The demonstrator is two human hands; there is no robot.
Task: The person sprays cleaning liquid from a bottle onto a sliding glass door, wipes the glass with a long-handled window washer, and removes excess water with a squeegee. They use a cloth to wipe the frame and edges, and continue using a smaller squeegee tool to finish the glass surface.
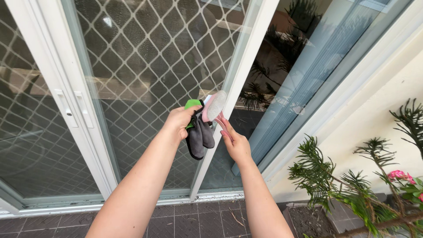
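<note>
Left hand point(178, 120) clamps dark cloth point(199, 135), green item point(192, 104) at door frame point(240, 83). Right hand point(234, 142) pinches pink brush point(213, 107) handle. Cloth looks limp, light, bunches easily; brush looks stiff, light, best gripped low on handle. Plant point(352, 185) near.

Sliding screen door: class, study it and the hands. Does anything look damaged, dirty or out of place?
Nothing looks broken. The diamond mesh is intact and the white door frame straight. Only grime along the bottom track stands out. The left hand grips a dark cloth; the right hand holds a pink brush.
</note>
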